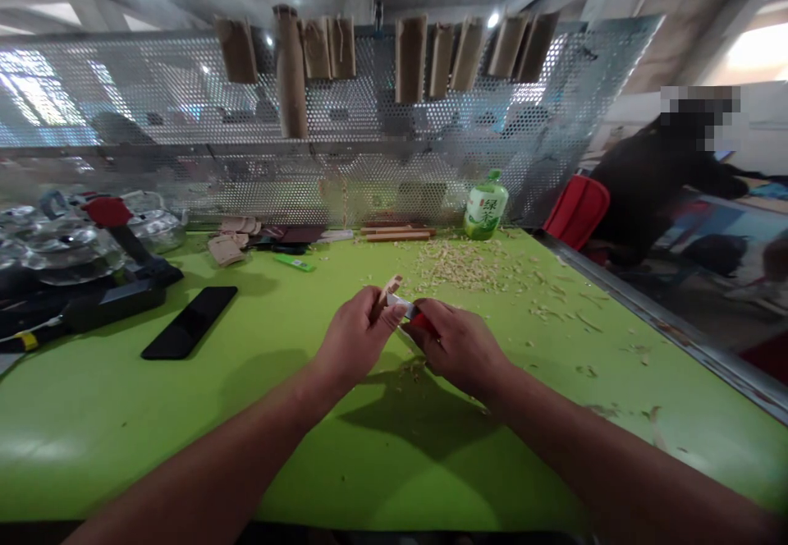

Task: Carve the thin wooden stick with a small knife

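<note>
My left hand (354, 327) is closed around a small pale piece of wood (391, 287), whose upper end sticks out past the fingers. In my right hand (465, 346) is a knife with a red handle (426, 325), most of it covered by the fingers. Its short blade (411, 310) points left against the wood, close to my left thumb. Something white shows near that thumb; I cannot tell what it is. Both hands are just above the green table, and a few wood shavings (414, 367) lie beneath them.
Behind the hands is a heap of shavings (459, 264) with a green tea bottle (486, 207) beyond. A black phone (190, 323), a light green cutter (294, 263), wooden strips (397, 234) and glass pots (67, 241) stand or lie about. A person (652, 167) is at the right.
</note>
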Action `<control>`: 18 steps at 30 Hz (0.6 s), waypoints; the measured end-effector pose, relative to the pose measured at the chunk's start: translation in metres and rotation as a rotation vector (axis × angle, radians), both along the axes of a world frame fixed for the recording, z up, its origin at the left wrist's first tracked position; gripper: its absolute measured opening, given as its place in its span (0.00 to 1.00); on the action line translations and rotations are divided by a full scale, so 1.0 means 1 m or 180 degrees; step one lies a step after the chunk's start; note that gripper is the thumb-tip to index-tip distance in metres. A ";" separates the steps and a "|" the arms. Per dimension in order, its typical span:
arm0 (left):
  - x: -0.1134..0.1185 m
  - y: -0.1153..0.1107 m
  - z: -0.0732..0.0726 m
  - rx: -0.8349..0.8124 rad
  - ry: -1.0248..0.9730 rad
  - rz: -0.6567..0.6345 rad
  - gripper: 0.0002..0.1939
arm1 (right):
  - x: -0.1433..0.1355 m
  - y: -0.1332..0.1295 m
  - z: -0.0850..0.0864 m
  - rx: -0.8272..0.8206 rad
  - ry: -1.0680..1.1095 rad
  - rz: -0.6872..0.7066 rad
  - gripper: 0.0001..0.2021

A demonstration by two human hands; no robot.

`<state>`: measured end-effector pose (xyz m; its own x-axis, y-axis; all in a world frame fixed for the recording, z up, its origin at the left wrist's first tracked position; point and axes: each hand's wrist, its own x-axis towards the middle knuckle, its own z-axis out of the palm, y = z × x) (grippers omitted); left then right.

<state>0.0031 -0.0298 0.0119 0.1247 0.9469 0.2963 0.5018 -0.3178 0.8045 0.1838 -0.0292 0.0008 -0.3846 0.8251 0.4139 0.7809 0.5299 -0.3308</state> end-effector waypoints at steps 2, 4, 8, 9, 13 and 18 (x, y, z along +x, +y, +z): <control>0.000 0.000 0.002 -0.0287 -0.0228 -0.0088 0.20 | 0.001 0.002 -0.002 -0.0194 0.0197 0.0049 0.14; 0.000 -0.001 0.005 -0.0555 -0.0415 -0.0133 0.24 | 0.001 0.003 -0.003 -0.0351 0.0517 0.0025 0.15; -0.002 0.000 0.007 -0.0572 -0.0352 -0.0153 0.27 | 0.002 0.005 0.000 -0.0395 0.0864 0.0054 0.13; -0.002 0.000 0.006 -0.0500 -0.0277 -0.0154 0.26 | 0.002 0.005 0.000 -0.0360 0.0835 0.0080 0.13; -0.002 0.002 0.002 -0.0326 -0.0119 -0.0151 0.25 | 0.003 0.006 0.002 -0.0259 0.0562 0.0090 0.14; -0.001 0.000 0.005 -0.0341 -0.0111 -0.0188 0.22 | 0.003 0.003 0.000 -0.0142 0.0470 0.0066 0.14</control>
